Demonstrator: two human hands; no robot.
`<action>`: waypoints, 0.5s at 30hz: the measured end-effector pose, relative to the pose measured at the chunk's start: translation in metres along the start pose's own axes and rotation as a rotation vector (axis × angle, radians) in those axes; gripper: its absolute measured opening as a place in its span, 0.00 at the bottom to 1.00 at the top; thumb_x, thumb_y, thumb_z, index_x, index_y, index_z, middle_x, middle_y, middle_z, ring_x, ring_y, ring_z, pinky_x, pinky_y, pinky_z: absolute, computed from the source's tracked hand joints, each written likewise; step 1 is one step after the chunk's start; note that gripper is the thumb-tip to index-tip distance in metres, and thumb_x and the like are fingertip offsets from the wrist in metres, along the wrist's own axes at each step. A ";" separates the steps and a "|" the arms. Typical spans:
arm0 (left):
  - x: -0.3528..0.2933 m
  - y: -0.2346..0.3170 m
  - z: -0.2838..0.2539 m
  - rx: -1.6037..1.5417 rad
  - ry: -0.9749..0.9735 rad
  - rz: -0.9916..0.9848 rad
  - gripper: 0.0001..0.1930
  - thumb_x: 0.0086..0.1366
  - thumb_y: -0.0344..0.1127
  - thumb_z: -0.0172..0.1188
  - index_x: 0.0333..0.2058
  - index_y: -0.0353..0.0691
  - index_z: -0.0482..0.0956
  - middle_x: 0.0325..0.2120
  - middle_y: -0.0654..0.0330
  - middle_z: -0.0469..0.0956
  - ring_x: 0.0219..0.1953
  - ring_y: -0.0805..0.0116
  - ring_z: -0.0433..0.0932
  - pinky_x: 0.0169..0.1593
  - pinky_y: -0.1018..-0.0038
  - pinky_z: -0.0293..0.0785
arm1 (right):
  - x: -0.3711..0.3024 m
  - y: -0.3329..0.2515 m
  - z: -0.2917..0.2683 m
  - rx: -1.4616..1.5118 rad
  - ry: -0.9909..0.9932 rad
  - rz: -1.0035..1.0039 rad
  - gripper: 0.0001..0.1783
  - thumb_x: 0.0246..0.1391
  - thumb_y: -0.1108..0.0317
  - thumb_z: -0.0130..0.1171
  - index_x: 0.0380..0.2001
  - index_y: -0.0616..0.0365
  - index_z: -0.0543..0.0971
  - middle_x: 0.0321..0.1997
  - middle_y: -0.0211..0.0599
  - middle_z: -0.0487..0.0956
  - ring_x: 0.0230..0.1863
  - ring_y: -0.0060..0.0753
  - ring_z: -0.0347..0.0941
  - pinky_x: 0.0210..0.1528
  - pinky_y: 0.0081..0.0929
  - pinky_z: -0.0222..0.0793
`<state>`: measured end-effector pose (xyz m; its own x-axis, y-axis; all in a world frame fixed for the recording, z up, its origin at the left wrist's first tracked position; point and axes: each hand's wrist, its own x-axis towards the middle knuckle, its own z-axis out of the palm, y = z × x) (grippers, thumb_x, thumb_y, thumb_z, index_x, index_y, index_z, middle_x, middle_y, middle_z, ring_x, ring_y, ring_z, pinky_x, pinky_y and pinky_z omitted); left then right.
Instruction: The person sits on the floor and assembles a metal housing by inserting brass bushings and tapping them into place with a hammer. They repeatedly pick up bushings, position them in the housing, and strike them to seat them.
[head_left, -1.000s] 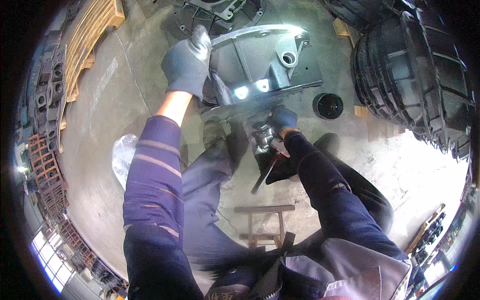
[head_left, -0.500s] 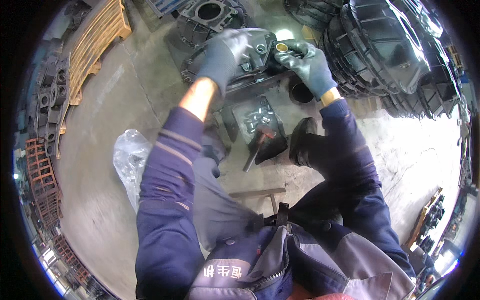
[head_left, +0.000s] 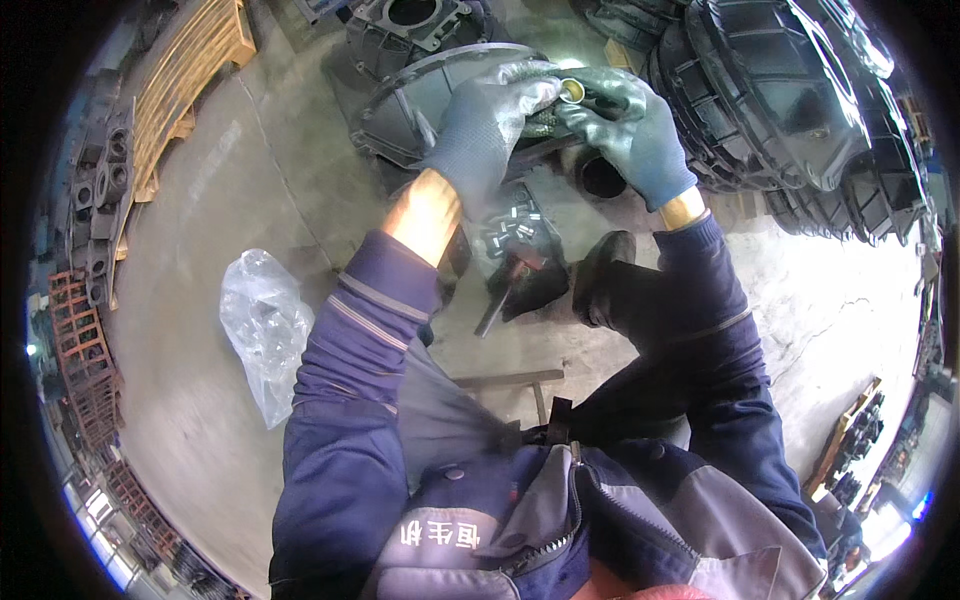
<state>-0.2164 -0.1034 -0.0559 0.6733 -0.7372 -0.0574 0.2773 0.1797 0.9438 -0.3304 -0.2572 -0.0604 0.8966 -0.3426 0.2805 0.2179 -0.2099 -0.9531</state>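
A short brass-coloured bushing [head_left: 572, 91], seen as a ring with an open bore, sits between my gloved hands. My right hand [head_left: 635, 125] is closed with the bushing pinched at its fingertips. My left hand [head_left: 485, 125] is also closed, its fingertips meeting the bushing's left edge; what they pinch, if anything, is hidden. Behind and below the hands lies a large dark cast housing [head_left: 425, 95], partly covered by the left hand. Several small metal sleeves [head_left: 515, 228] lie on a dark sheet on the floor below, with a red-headed hammer [head_left: 508, 285] beside them.
Large ribbed black housings [head_left: 760, 100] are stacked at the right. Another casting [head_left: 400, 35] stands at the far side. A clear plastic bag [head_left: 265, 330] lies on the floor at left, near a wooden pallet [head_left: 195, 80]. A dark cylinder [head_left: 603, 178] stands below my right hand.
My left hand has moved right from over the housing to the bushing. My right hand keeps hold of the bushing, tilted more toward me.
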 end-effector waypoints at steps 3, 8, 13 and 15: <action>0.005 -0.002 0.001 0.014 0.011 -0.006 0.15 0.68 0.30 0.62 0.51 0.32 0.81 0.41 0.60 0.84 0.43 0.74 0.81 0.50 0.76 0.77 | 0.002 0.007 -0.001 -0.008 0.022 -0.041 0.19 0.54 0.76 0.72 0.49 0.66 0.83 0.47 0.38 0.84 0.45 0.28 0.81 0.52 0.26 0.78; 0.012 -0.008 0.020 0.143 0.055 0.057 0.14 0.66 0.27 0.64 0.50 0.32 0.82 0.39 0.60 0.85 0.39 0.73 0.83 0.46 0.75 0.79 | -0.002 0.009 -0.011 -0.339 0.089 -0.084 0.22 0.49 0.67 0.75 0.49 0.59 0.84 0.43 0.44 0.84 0.42 0.38 0.82 0.48 0.30 0.78; 0.013 -0.012 0.033 0.756 0.114 0.183 0.16 0.64 0.26 0.63 0.51 0.37 0.83 0.41 0.60 0.86 0.43 0.76 0.83 0.48 0.77 0.78 | -0.006 0.003 -0.020 -0.549 0.079 -0.070 0.22 0.48 0.64 0.74 0.47 0.57 0.85 0.41 0.47 0.84 0.41 0.43 0.82 0.47 0.33 0.78; 0.008 -0.011 0.034 0.774 0.085 0.307 0.15 0.65 0.25 0.62 0.50 0.37 0.83 0.40 0.59 0.86 0.41 0.77 0.83 0.47 0.78 0.78 | -0.006 0.001 -0.021 -0.673 0.046 -0.092 0.21 0.49 0.64 0.74 0.47 0.57 0.85 0.40 0.47 0.84 0.41 0.43 0.82 0.48 0.35 0.78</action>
<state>-0.2373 -0.1334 -0.0562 0.7000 -0.6712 0.2440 -0.4554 -0.1564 0.8764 -0.3436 -0.2745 -0.0610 0.8654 -0.3318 0.3755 -0.0083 -0.7588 -0.6513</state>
